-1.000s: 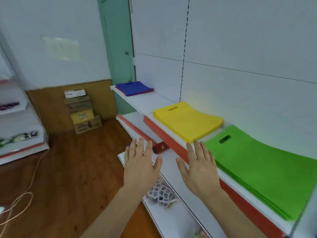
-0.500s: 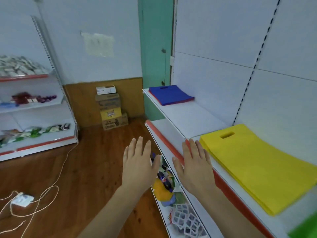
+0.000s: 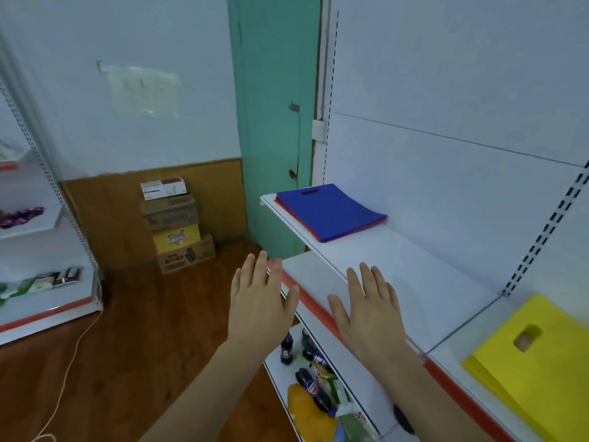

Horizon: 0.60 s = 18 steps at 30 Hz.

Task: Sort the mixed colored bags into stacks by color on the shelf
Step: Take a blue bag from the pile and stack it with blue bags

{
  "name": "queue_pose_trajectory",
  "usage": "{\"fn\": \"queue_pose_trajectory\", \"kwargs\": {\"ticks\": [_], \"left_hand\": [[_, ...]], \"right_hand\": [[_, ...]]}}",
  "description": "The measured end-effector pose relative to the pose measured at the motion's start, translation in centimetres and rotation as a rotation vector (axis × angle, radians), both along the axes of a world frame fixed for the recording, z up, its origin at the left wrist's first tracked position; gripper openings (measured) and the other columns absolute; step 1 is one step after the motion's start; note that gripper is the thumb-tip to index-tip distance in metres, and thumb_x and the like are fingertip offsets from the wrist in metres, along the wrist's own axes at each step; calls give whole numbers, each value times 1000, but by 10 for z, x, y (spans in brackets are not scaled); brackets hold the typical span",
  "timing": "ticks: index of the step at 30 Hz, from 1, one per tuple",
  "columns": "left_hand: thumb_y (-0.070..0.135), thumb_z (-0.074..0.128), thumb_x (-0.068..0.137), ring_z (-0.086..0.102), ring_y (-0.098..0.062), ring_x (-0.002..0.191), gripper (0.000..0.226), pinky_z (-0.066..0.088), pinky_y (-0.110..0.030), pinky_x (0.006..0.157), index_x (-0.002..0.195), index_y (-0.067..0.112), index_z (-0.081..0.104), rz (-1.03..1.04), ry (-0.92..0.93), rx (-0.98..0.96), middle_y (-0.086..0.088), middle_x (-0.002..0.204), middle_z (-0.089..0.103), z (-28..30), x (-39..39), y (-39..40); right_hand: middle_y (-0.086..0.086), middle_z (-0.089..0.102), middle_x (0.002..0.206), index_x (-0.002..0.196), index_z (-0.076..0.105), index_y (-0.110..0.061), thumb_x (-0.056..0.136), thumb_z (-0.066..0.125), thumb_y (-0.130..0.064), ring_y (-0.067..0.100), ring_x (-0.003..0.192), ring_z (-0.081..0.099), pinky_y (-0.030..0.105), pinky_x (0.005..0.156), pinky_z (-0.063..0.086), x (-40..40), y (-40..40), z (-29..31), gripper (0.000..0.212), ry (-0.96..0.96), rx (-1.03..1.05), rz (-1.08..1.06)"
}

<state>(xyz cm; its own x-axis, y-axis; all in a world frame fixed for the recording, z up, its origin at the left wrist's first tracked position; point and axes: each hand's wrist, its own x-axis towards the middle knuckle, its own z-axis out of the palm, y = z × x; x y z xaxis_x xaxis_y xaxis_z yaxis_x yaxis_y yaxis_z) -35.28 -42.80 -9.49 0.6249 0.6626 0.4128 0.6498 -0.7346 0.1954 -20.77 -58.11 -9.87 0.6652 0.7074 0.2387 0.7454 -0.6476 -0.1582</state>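
Both hands, left hand and right hand, are hovering empty with fingers straight and loosely spread, seemingly heading for the blue-over-red stack, which likely needs separating.

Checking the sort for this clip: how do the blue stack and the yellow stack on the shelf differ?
The blue stack lies at the shelf's far end by the green door; the yellow stack lies near, cut off by the frame edge. Red edges show under the blue stack; the yellow stack shows only yellow. Both lie flat with a handle cut-out.
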Motion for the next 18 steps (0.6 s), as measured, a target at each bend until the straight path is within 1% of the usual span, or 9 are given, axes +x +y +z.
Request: {"fn": "queue_pose_trajectory", "kwargs": {"ticks": [2,4,6,8,10,15,18], "left_hand": [[69,14,101,14,-27,161,75,8,-45,126,160,29,39,-20,6,-16,-4,171,27,-6,16,32],[68,18,102,14,-27,161,72,6,-45,126,160,30,38,-38,12,-28,-3,172,26,-13,37,64],[69,20,103,14,-27,161,71,6,-44,126,160,30,37,-68,26,-16,-3,171,27,-18,60,96],[68,20,103,17,-28,160,71,8,-44,125,159,29,37,-99,43,1,-4,170,30,-22,85,127],[69,18,103,16,-27,160,72,9,-45,127,160,29,35,-133,72,-4,-4,171,28,-22,113,156],[68,21,104,12,-25,161,71,18,-51,130,164,29,27,-183,112,-40,-3,173,22,-10,177,216],[66,24,105,10,-25,161,71,17,-49,130,165,27,26,-224,125,-72,-3,173,21,-12,206,243]], "right_hand": [[7,8,177,169,15,-24,88,-18,-76,28,163,2,52,131,14,15,29,-3,102,6,-13,-26],[6,5,177,169,13,-25,85,-21,-76,27,164,-1,51,131,12,34,57,-6,104,8,-16,-43],[7,8,177,169,16,-23,89,-16,-74,28,163,1,51,131,13,54,87,-10,100,3,2,-58],[10,16,175,168,23,-19,94,-6,-71,30,163,8,51,130,17,76,115,-12,95,12,10,-75],[13,22,173,166,30,-16,98,3,-69,32,162,13,52,129,20,99,140,-13,90,22,14,-94],[12,22,174,166,30,-18,99,3,-71,32,162,12,53,129,21,152,197,-16,90,24,8,-147],[12,22,174,166,30,-18,100,6,-71,32,162,11,53,129,21,173,218,-18,88,20,-4,-179]]}}
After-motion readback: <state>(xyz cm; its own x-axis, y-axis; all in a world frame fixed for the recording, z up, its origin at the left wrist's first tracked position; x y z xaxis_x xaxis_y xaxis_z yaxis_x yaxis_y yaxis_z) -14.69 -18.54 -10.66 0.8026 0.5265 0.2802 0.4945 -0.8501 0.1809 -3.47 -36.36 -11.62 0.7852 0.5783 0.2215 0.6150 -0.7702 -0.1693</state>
